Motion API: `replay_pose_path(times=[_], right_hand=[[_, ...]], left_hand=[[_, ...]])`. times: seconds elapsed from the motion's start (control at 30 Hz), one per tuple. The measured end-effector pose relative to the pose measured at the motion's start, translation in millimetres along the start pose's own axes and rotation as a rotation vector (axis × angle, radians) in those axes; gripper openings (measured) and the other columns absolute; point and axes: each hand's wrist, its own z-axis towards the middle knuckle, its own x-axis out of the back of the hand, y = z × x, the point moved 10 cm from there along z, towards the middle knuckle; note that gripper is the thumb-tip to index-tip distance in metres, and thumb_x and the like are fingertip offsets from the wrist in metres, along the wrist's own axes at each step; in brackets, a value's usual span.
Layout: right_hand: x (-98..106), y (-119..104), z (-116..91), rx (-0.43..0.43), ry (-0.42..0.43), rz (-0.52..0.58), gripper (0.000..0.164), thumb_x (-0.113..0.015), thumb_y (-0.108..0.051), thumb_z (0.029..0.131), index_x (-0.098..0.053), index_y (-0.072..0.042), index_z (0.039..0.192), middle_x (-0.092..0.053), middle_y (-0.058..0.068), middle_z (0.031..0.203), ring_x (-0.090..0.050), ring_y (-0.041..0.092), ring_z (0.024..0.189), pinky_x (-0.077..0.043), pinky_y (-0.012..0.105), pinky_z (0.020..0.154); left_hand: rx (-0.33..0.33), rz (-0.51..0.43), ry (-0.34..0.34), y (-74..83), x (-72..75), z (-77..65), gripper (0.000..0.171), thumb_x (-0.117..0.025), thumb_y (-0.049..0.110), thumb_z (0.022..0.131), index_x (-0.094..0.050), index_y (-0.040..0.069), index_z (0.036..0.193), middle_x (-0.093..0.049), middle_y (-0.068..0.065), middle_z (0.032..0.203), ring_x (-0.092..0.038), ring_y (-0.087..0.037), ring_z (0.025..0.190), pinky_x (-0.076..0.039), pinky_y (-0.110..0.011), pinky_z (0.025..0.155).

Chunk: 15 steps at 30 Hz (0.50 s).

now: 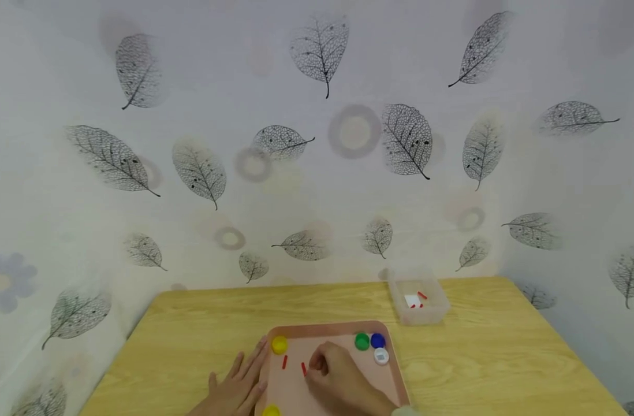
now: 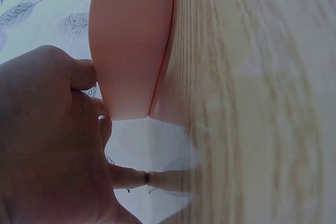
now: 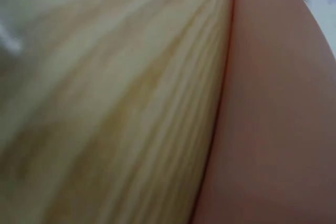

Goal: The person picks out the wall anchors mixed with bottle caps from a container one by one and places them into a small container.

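On the wooden table lies a pink tray [image 1: 322, 330]. My left hand [image 1: 236, 386] rests at its left side, fingers spread along the rim; the left wrist view shows fingertips at the tray's outer wall [image 2: 131, 40]. Over the tray, my right hand [image 1: 340, 375] has curled fingers and pinches the near end of a small red stick [image 1: 304, 368]. A second red stick [image 1: 284, 362] lies to the left of it. In the right wrist view only the tray's side [image 3: 273, 103] and the table show; the hand itself is out of sight there.
A yellow cap [image 1: 279, 345] sits in the tray's far left corner, another yellow cap [image 1: 271, 411] near its front left. Green [image 1: 362, 341], blue [image 1: 377, 341] and white [image 1: 381, 356] caps cluster at the far right. Behind stands a clear box [image 1: 425, 315] holding red pieces.
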Motion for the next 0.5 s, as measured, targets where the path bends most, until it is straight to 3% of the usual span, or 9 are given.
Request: replay_pose_path(times=[0.23, 0.5], right_hand=[[-7.5, -1.7, 0.4, -0.034, -0.001, -0.093, 0.014, -0.073, -0.024, 0.081, -0.06, -0.017, 0.08, -0.05, -0.008, 0.076, -0.047, 0.005, 0.068, -0.043, 0.021, 0.059], [-10.5, -6.0, 2.1, -0.006, 0.012, -0.166, 0.011, -0.07, -0.013, 0.08, -0.062, -0.018, 0.076, -0.049, -0.011, 0.073, -0.047, 0.001, 0.066, -0.044, 0.018, 0.057]], left_hand=[[0.017, -0.03, -0.001, -1.3, 0.6, -1.9, 0.061, -0.024, 0.057, 0.099, -0.005, 0.034, 0.153, -0.007, 0.005, 0.159, -0.016, -0.044, 0.139, 0.001, -0.085, 0.081], [0.009, -0.018, 0.0, -0.1, 0.7, -2.4, 0.062, -0.024, 0.056, 0.099, -0.006, 0.032, 0.153, -0.008, 0.003, 0.159, -0.019, -0.045, 0.138, -0.001, -0.086, 0.08]])
